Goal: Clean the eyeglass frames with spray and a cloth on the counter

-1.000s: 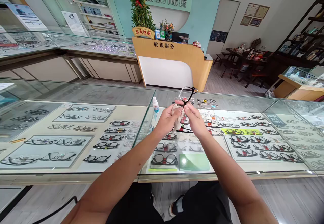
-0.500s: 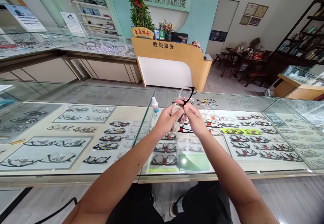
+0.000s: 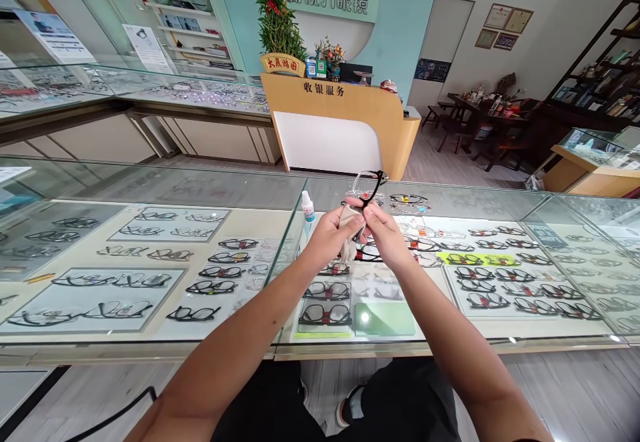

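Above the glass counter, my right hand point(image 3: 386, 234) is closed on a pair of black-framed eyeglasses point(image 3: 371, 192). One dark temple and a clear lens or rim stick up past the fingers. My left hand point(image 3: 327, 234) pinches a pale beige cloth point(image 3: 349, 250) against the lower part of the eyeglasses, thumb on top. The fingers and cloth hide much of the frame. Left of my hands, a small white spray bottle point(image 3: 307, 207) with a blue label stands upright on the glass top.
Rows of eyeglasses point(image 3: 326, 314) lie inside the glass display case point(image 3: 235, 352) below my hands. A green sheet point(image 3: 385, 319) lies there too. Beyond stand a wooden reception desk point(image 3: 345, 99) with a plant point(image 3: 280, 25), and another display counter point(image 3: 210, 135) at the left.
Both hands stay at almost the same place, with the cloth and eyeglasses shifting only slightly between the fingers. The whole view has moved a little.
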Motion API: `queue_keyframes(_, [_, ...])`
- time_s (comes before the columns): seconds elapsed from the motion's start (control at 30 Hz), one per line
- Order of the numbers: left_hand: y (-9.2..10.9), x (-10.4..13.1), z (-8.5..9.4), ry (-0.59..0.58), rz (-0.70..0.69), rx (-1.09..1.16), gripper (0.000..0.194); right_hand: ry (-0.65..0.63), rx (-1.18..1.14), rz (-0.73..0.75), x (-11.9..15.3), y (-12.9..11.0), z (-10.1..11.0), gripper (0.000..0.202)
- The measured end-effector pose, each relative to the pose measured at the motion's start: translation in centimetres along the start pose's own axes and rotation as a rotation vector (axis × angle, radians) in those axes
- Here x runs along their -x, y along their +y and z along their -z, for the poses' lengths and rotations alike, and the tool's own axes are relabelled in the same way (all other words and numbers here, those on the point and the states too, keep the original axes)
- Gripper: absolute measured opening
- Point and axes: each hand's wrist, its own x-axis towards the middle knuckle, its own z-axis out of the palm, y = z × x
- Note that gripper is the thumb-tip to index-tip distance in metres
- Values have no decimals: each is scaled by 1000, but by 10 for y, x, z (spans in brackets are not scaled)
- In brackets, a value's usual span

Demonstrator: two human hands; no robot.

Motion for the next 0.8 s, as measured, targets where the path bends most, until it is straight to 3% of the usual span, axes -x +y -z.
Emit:
queue_keyframes(0.2, [-4,-1,-4,99,-33,-19,66,-42,-11,81,2,-5,-6,47])
queue_keyframes(0.37, [-3,1,-5,21,-6,63,73,15,-101,39,1,-7,-1,49])
queue_keyframes(0.53, [0,4,-6,-36,-36,35,68,49,-82,10,1,-6,2,54])
queue_keyframes(0.8, [-11,0,-6,75,-45,-9,66,-33,35,64,5,-10,-4,52])
